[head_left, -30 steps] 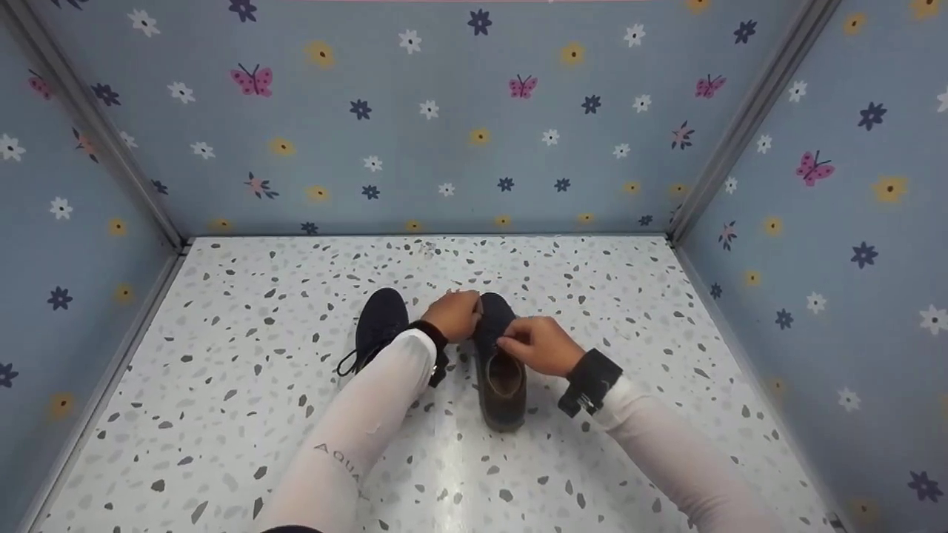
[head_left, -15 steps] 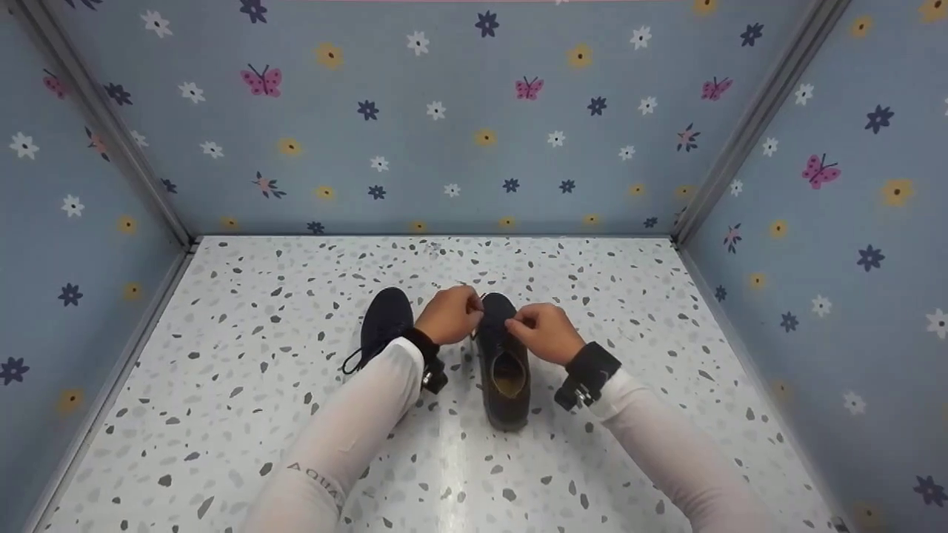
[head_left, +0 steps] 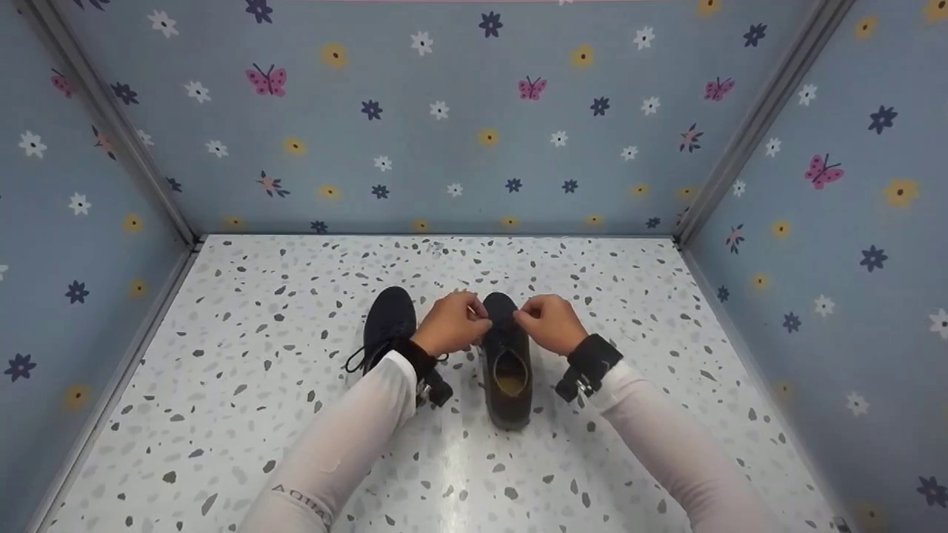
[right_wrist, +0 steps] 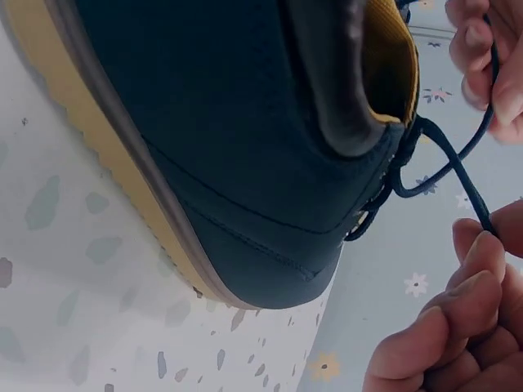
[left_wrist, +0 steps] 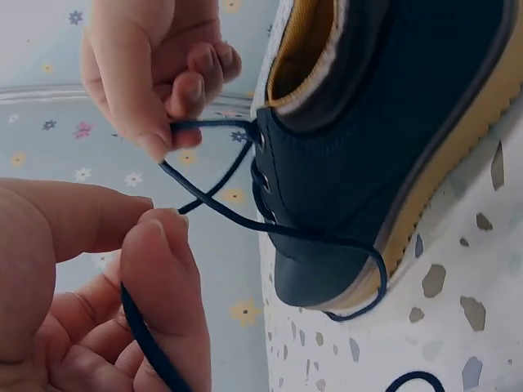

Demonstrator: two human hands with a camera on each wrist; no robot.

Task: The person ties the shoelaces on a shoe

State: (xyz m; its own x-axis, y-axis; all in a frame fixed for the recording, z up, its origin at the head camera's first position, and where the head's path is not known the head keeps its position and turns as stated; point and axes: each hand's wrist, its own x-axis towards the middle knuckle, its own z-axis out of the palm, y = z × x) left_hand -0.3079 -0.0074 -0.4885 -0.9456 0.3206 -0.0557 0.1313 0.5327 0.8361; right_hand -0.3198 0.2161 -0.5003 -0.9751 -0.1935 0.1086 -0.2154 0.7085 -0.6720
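Note:
A dark navy lace-up shoe with a tan sole stands upright on the speckled floor, toe away from me. My left hand is at its left side over the toe end, pinching one end of the shoelace between thumb and finger. On the other side, my right hand pinches the other lace end. Close up in the left wrist view, the two lace strands cross in front of the eyelets. One strand loops down past the toe. The yellowish lining shows at the shoe's opening.
A second dark shoe stands to the left, partly hidden by my left wrist, with its lace loop lying out beside it. Blue flowered panels rise behind and at both sides of the speckled floor.
My right hand has moved forward from the shoe's opening toward the toe. My left hand has come slightly back, so both now sit level across the shoe. The view has shifted slightly.

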